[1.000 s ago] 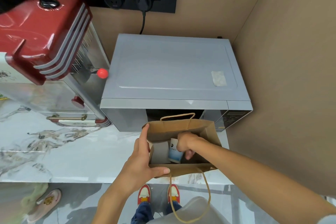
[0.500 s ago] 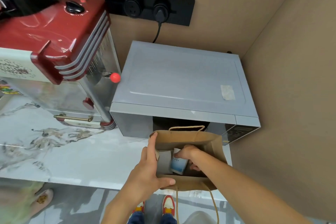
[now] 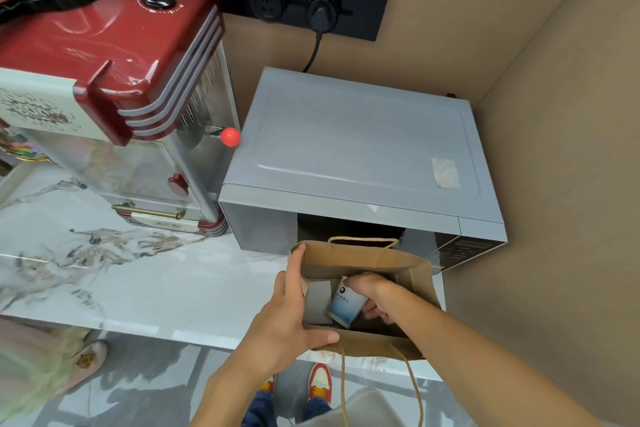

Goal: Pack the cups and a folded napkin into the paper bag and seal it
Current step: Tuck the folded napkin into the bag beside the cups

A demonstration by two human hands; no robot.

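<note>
Paper bag [image 3: 363, 262] standing open at the near edge of the marble counter [image 3: 138, 288], directly in front of the microwave [image 3: 360, 149]. The left hand [image 3: 291, 319] pinches the bag's left rim, thumb on the near wall, fingers up the side. The right hand [image 3: 375, 295], inside the bag, is clamped on a tilted blue-and-white cup [image 3: 346, 303] beside a grey cup [image 3: 317, 300]. No napkin is visible. Risk: the bag overhangs the counter edge, so a downward push may tip it off; the tilted cup may jam against its neighbour. Compared with a second earlier, both grips are unchanged; the view has drawn closer and swung left.
</note>
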